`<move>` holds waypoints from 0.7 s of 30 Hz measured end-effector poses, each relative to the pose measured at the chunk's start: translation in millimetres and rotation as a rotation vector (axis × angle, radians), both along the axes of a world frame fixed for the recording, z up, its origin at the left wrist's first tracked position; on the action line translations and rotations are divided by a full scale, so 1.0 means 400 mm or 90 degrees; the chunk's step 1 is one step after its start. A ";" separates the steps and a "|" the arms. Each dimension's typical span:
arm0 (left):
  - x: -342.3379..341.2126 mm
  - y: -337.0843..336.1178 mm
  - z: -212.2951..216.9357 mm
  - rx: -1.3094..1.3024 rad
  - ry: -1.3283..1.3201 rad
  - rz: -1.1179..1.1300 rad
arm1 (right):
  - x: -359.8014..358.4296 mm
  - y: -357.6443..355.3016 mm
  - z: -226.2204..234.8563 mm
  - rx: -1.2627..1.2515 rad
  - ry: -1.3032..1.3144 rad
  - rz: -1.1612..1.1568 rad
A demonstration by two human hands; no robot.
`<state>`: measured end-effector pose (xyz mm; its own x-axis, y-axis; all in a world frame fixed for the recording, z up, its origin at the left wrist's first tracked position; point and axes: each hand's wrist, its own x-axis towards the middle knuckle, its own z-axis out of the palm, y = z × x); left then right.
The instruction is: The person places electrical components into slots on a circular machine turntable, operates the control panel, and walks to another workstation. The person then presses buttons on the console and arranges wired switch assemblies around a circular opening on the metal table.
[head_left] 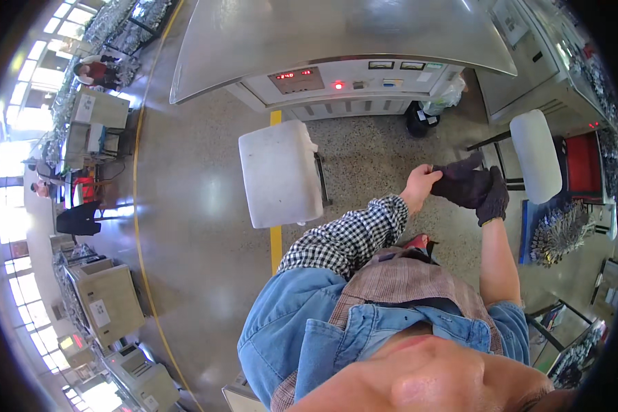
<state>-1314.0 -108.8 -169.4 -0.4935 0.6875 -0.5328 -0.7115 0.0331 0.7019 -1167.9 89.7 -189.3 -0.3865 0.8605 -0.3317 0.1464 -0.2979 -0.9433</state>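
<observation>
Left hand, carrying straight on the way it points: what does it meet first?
The dark cloth, probably a glove, at the left hand's fingertips; the gloved right hand looks next beyond it, though depth is hard to judge.

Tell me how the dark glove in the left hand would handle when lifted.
The dark glove would probably be floppy, since it looks creased and bunched beside the gloved right hand. It's likely light, as the left hand seems to hold it by its edge. Its matte, cloth-like surface suggests little slipperiness.
</observation>
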 end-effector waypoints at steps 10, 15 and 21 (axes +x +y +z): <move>0.218 0.195 0.123 0.151 -0.069 -0.195 | 0.135 -0.103 0.273 0.171 -0.357 0.259; 0.417 0.362 0.092 0.138 0.326 -0.322 | 0.352 0.049 0.228 0.516 -0.404 0.254; 0.573 0.576 0.051 0.145 0.692 -0.560 | 0.532 0.152 0.362 0.468 -0.393 0.188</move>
